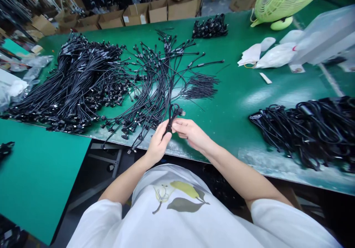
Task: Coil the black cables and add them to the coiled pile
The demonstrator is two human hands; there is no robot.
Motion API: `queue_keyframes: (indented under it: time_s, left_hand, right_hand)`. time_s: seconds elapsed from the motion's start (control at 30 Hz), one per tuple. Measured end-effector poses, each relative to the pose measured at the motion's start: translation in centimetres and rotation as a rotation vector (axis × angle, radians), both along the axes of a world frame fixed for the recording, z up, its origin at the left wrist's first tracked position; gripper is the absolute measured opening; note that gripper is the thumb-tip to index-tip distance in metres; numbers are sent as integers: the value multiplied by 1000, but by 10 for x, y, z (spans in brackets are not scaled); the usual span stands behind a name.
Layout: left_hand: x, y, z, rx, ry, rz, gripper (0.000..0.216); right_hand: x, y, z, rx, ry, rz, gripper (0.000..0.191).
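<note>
A short black cable (173, 116) with a small connector at its tip is looped in front of me, above the green work table (230, 92). My left hand (158, 142) is shut on the cable's lower part. My right hand (191, 133) reaches in from the right, with its fingertips against the cable; whether they grip it I cannot tell. Just beyond both hands lies a loose spread of thin black connector cables (155, 70). A heavy heap of similar cables (74, 81) lies further left.
A bunch of fine black wires (201, 87) and a tied cable bundle (210, 26) lie on the table. Thick black coils (305, 129) lie at right. White plastic bags (277, 54), a lime-green fan (285, 0), cardboard boxes (135, 14) and a second green board (36, 177) surround it.
</note>
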State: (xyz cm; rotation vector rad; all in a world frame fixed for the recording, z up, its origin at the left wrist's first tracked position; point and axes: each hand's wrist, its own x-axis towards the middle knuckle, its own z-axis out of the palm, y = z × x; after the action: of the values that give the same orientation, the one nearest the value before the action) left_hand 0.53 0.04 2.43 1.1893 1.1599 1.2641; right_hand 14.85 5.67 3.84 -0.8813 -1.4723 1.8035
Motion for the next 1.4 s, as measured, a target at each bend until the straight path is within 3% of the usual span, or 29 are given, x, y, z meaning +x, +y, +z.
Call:
queue_keyframes:
  time_s: [0.07, 0.13, 0.2, 0.23, 0.3, 0.37, 0.43, 0.5, 0.73, 0.87, 0.97, 1.07, 1.2, 1.3, 1.4]
  left_hand:
    - [1, 0, 5, 20, -26, 32, 34]
    - [2, 1, 8, -53, -152, 4, 33]
    - [0, 4, 9, -168, -326, -30, 35]
    - [0, 5, 9, -218, -406, -34, 36]
    - [0, 8, 10, -290, -506, -32, 36]
    - [3, 8, 10, -343, -522, -65, 34]
    - [11, 6, 10, -379, -481, -131, 33]
    - [21, 4, 9, -380, -429, -168, 33]
    - [29, 14, 6, -211, -153, -71, 32]
    - [18, 23, 1, -85, 122, -88, 36]
    - [15, 22, -1, -182, -39, -110, 39]
    - [16, 18, 1, -274, -212, -232, 37]
    - [17, 17, 9, -193, -121, -234, 36]
    - [16, 19, 11, -181, -10, -178, 35]
    - [15, 18, 8, -235, -53, -154, 33]
  right_hand:
    - [-3, -4, -7, -281, 122, 151, 50]
    - [-1, -8, -13, -360, 73, 262, 58]
    - [7, -8, -13, -201, -108, 257, 60]
    - [12, -7, -11, -58, -205, 180, 56]
    - [21, -3, -4, 253, -316, -83, 39]
    - [25, 3, 4, 488, -319, -340, 46]
    - [22, 8, 9, 620, -327, -418, 53]
    - [14, 11, 11, 674, -369, -415, 31]
    - [-1, 12, 9, 744, -392, -582, 23]
    - [11, 15, 5, 660, -298, -451, 27]
    - [24, 18, -2, 538, -195, -311, 31]
    - [32, 19, -5, 545, -162, -356, 21]
    - [31, 14, -1, 520, -138, -307, 30]
    - [25, 8, 2, 617, -285, -442, 32]
    - [22, 5, 3, 656, -368, -499, 23]
